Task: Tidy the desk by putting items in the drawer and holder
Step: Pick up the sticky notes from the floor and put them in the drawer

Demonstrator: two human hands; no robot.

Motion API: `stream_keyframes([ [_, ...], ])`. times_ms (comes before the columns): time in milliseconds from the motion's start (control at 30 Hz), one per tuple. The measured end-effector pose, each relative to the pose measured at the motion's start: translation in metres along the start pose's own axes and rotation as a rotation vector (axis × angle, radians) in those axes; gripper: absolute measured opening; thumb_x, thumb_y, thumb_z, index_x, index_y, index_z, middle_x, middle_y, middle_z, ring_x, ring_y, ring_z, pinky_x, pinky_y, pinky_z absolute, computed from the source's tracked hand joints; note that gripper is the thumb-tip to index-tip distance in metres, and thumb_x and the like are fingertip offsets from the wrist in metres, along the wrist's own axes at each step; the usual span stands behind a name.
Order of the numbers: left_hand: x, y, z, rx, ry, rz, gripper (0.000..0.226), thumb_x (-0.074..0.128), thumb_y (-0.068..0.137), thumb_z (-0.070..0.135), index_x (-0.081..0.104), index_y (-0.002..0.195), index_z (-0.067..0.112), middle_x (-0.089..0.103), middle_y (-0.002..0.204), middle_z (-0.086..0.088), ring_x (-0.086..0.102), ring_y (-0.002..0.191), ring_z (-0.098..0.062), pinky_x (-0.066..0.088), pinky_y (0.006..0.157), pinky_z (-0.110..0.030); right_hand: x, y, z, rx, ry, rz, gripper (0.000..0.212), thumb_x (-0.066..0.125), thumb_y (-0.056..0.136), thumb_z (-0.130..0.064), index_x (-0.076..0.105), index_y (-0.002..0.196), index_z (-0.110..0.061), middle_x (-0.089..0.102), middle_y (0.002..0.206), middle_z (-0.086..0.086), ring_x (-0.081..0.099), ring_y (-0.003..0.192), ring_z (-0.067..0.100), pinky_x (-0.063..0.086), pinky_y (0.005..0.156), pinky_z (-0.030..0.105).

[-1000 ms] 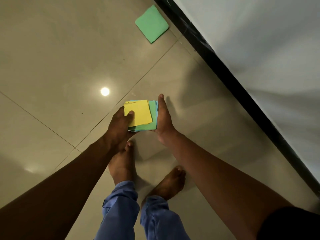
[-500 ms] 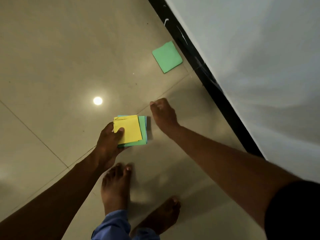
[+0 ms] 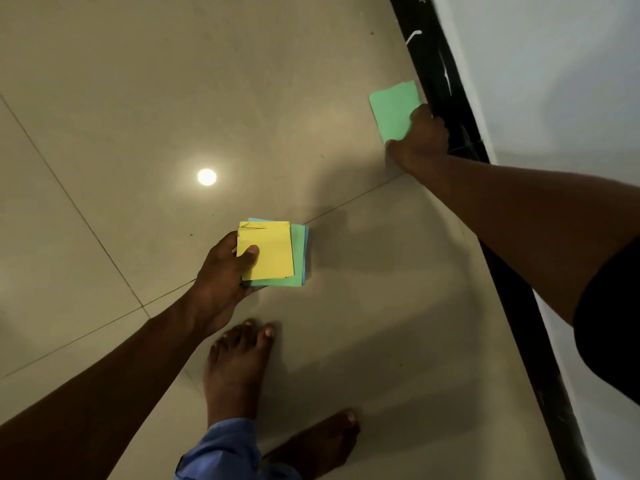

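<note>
My left hand (image 3: 221, 275) holds a small stack of paper squares (image 3: 273, 254), yellow on top with green and blue beneath, thumb pressed on the yellow sheet. The stack is above the tiled floor near the middle of the view. A single green paper square (image 3: 393, 109) lies on the floor at the upper right, beside the black skirting. My right hand (image 3: 420, 140) is on its near corner, with a finger at the lower edge and others over the right side; the fingertips are hidden.
Beige floor tiles (image 3: 138, 98) fill most of the view, with a lamp reflection (image 3: 206, 177). A black skirting strip (image 3: 446, 98) and a white wall (image 3: 554, 81) run down the right side. My bare feet (image 3: 239, 368) stand below the stack.
My right hand left the stack and reached up and right to the green square by the skirting. My left hand kept the stack; the view shifted toward the wall.
</note>
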State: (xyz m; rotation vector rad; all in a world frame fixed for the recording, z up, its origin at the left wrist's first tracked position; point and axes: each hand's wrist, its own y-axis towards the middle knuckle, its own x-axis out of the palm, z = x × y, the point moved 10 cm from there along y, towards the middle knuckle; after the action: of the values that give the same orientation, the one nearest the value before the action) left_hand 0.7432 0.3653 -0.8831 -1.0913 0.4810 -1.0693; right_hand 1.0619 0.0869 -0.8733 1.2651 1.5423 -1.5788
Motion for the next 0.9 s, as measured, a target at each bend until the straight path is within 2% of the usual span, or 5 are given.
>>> stream_keyframes([
  [233, -0.001, 0.006, -0.01, 0.0, -0.009, -0.02, 0.036, 0.053, 0.104, 0.015, 0.054, 0.14, 0.018, 0.06, 0.134, -0.009, 0.06, 0.121, -0.033, 0.055, 0.095, -0.051, -0.002, 0.004, 0.012, 0.071, 0.151, -0.018, 0.079, 0.091, 0.066, -0.028, 0.046, 0.131, -0.019, 0.045, 0.137, 0.009, 0.049, 0.12, 0.026, 0.048, 0.098, 0.037],
  [467, 0.002, 0.003, -0.007, 0.006, 0.028, -0.038, 0.034, 0.055, 0.104, 0.015, 0.056, 0.137, 0.02, 0.063, 0.131, -0.007, 0.062, 0.119, -0.033, 0.06, 0.084, -0.043, 0.011, 0.001, 0.017, 0.242, 0.68, -0.034, 0.032, 0.076, 0.087, -0.011, 0.054, 0.107, -0.019, 0.06, 0.099, -0.004, 0.06, 0.09, 0.012, 0.041, 0.052, 0.014],
  [567, 0.0, -0.002, -0.007, -0.006, 0.016, -0.031, 0.036, 0.055, 0.104, 0.016, 0.055, 0.139, 0.021, 0.062, 0.134, -0.008, 0.062, 0.12, -0.034, 0.057, 0.093, -0.051, 0.021, -0.011, 0.021, 0.328, 0.816, -0.103, 0.036, 0.078, 0.083, -0.006, 0.06, 0.114, -0.011, 0.071, 0.107, 0.006, 0.065, 0.081, 0.016, 0.043, 0.05, 0.021],
  [667, 0.005, -0.015, -0.001, -0.009, 0.027, -0.043, 0.035, 0.056, 0.103, 0.017, 0.056, 0.137, 0.022, 0.062, 0.134, -0.008, 0.064, 0.116, -0.031, 0.062, 0.083, -0.042, 0.032, -0.042, 0.021, 0.393, 0.944, -0.212, 0.028, 0.073, 0.085, -0.001, 0.067, 0.111, -0.01, 0.072, 0.098, 0.01, 0.063, 0.062, 0.017, 0.05, 0.05, 0.026],
  [900, 0.03, -0.046, 0.032, 0.02, 0.127, -0.065, 0.025, 0.052, 0.105, 0.014, 0.058, 0.128, 0.024, 0.062, 0.128, -0.006, 0.062, 0.112, -0.03, 0.058, 0.082, -0.043, 0.02, -0.141, 0.003, 0.319, 0.976, -0.403, 0.017, 0.075, 0.083, -0.002, 0.069, 0.089, -0.017, 0.073, 0.093, 0.008, 0.068, 0.079, 0.02, 0.051, 0.068, 0.03],
])
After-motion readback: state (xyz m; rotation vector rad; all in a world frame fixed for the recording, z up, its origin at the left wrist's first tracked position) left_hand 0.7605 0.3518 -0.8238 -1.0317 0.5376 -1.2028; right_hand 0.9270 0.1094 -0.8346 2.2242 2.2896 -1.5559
